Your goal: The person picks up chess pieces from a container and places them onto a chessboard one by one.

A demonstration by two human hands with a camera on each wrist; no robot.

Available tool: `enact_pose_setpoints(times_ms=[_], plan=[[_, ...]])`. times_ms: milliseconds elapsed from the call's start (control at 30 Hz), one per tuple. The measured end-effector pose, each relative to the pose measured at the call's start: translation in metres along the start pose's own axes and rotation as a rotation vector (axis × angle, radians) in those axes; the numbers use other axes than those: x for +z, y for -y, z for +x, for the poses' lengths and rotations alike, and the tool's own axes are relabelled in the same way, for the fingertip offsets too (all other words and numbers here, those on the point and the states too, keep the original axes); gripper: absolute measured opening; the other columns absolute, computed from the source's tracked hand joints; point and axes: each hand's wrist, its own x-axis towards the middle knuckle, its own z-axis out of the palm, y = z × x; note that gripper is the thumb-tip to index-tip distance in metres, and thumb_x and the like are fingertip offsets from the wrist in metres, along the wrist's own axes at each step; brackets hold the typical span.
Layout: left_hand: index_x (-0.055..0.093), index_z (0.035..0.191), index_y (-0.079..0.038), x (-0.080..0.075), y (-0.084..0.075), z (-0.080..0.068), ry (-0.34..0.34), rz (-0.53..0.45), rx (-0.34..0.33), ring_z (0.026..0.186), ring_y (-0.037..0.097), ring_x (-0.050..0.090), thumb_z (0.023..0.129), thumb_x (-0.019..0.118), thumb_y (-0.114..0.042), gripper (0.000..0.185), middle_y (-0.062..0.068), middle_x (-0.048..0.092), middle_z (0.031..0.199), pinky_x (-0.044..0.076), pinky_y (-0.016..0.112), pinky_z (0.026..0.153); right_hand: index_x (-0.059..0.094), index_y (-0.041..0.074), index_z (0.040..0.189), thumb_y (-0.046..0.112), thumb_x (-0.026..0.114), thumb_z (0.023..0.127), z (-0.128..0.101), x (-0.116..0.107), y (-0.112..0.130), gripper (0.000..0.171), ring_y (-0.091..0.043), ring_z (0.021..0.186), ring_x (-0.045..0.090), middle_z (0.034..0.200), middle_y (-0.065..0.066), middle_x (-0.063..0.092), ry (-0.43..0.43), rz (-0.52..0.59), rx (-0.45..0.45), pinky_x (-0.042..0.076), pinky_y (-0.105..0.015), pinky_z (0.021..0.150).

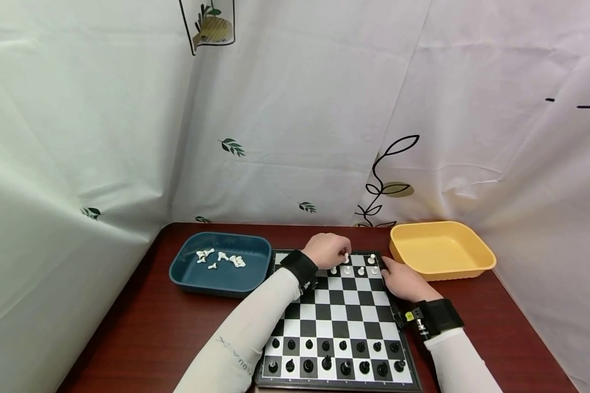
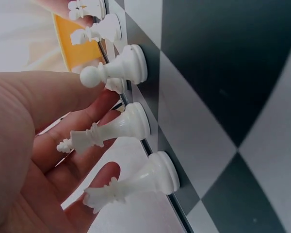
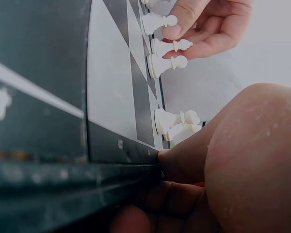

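At the far edge of the chessboard [image 1: 341, 305] your left hand [image 1: 326, 250] is curled over the white pieces [image 1: 354, 266], fingertips closing on one in the far row, though whether the grip is fully pinched yet I can't tell; your right hand [image 1: 404, 283] lies relaxed and flat along the board's right rim, fingers against the edge, holding nothing. Watch the neighbours; those pieces stand close together and a knuckle could tip the one just beside your pick. They're glossy white plastic, narrow necks on round flared bases, so slippery up top. The board is smooth and shiny; black pieces [image 1: 334, 355] fill the near rows. Left sits a blue tray [image 1: 255, 273] with loose white bits; right, a yellow tray [image 1: 472, 262]; dark red tabletop [image 1: 142, 333] underneath.
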Motion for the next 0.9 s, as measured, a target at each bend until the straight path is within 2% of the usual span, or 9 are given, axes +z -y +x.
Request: enact_pose_setpoints(times_ms=[167, 300, 567, 700, 900], plan=[[0.082, 0.126, -0.024, 0.001, 0.004, 0.000, 0.013, -0.014, -0.003, 0.093, 0.004, 0.069, 0.106, 0.077, -0.018, 0.021, -0.009, 0.080, 0.115, 0.053, 0.023, 0.078, 0.045, -0.017, 0.158, 0.012, 0.047, 0.114, -0.001, -0.002, 0.000, 0.053, -0.053, 0.139, 0.059, 0.152, -0.039, 0.057, 0.016, -0.002, 0.000, 0.046, -0.068, 0.115], [0.081, 0.128, -0.023, -0.004, 0.006, -0.003, 0.005, -0.023, -0.001, 0.100, 0.005, 0.072, 0.106, 0.077, -0.018, 0.023, -0.009, 0.080, 0.117, 0.054, 0.022, 0.083, 0.044, -0.017, 0.159, 0.014, 0.047, 0.115, -0.001, -0.002, 0.000, 0.053, -0.053, 0.140, 0.059, 0.153, -0.039, 0.056, 0.019, 0.006, 0.001, 0.045, -0.068, 0.115], [0.081, 0.131, -0.019, -0.032, 0.007, -0.022, -0.053, -0.015, 0.007, 0.109, 0.011, 0.074, 0.108, 0.074, -0.018, 0.024, -0.005, 0.081, 0.123, 0.058, 0.027, 0.088, 0.046, -0.015, 0.158, 0.014, 0.047, 0.114, 0.001, 0.001, -0.001, 0.054, -0.053, 0.139, 0.060, 0.151, -0.038, 0.058, 0.005, 0.016, 0.003, 0.046, -0.068, 0.115], [0.080, 0.133, -0.016, -0.045, 0.011, -0.031, -0.104, -0.006, 0.019, 0.109, 0.013, 0.074, 0.108, 0.075, -0.019, 0.026, -0.003, 0.081, 0.122, 0.058, 0.028, 0.086, 0.043, -0.018, 0.159, 0.012, 0.046, 0.114, 0.001, -0.002, 0.001, 0.054, -0.053, 0.140, 0.058, 0.153, -0.039, 0.056, 0.021, 0.010, 0.023, 0.045, -0.069, 0.115], [0.079, 0.133, -0.018, -0.060, 0.020, -0.048, -0.182, -0.013, -0.002, 0.108, 0.013, 0.074, 0.108, 0.077, -0.024, 0.026, -0.002, 0.080, 0.124, 0.059, 0.031, 0.088, 0.042, -0.018, 0.159, 0.012, 0.046, 0.114, 0.000, -0.001, 0.001, 0.054, -0.053, 0.141, 0.058, 0.154, -0.040, 0.055, 0.030, 0.004, 0.030, 0.045, -0.069, 0.116]])
